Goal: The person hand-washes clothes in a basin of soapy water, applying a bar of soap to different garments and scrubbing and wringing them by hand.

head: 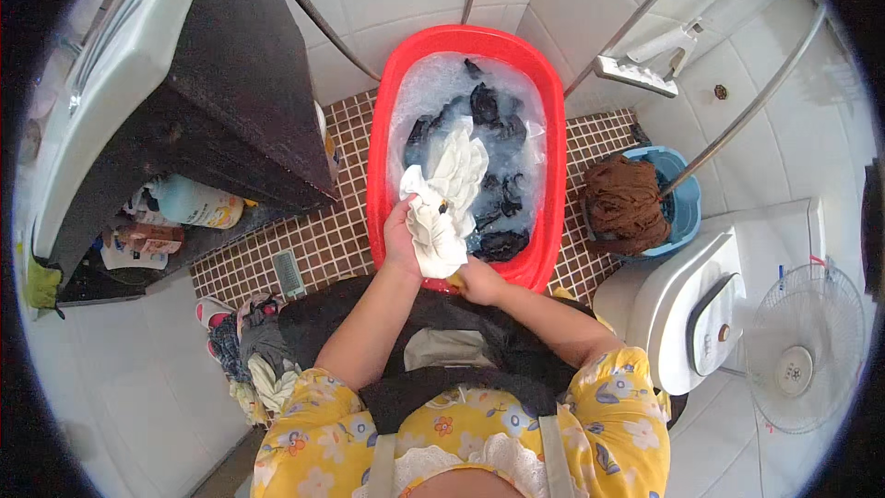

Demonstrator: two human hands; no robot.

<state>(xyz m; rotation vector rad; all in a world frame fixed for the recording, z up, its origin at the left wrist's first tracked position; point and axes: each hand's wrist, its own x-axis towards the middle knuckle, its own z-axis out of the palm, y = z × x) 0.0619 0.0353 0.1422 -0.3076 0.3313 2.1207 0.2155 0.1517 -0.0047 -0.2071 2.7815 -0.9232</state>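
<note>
A red plastic tub (pixel 557 152) stands on the floor before me, holding soapy water and dark wet cloth (pixel 501 245). Above its near part, my left hand (pixel 402 238) is closed on a crumpled white cloth (pixel 442 249), whose upper part spreads over the water. My right hand (pixel 478 281) is at the tub's near rim, by the lower edge of the white cloth. Something yellowish shows at its fingers; the cloth and the hand's own back hide what it grips.
To the right, a brown mop head (pixel 626 204) rests in a blue bucket (pixel 686 207), near a white toilet (pixel 671 318) and a fan (pixel 805 349). A dark cabinet (pixel 242 83) with bottles stands left. Clothes (pixel 266 339) lie piled at lower left. A squeegee-like tool (pixel 636 76) leans right.
</note>
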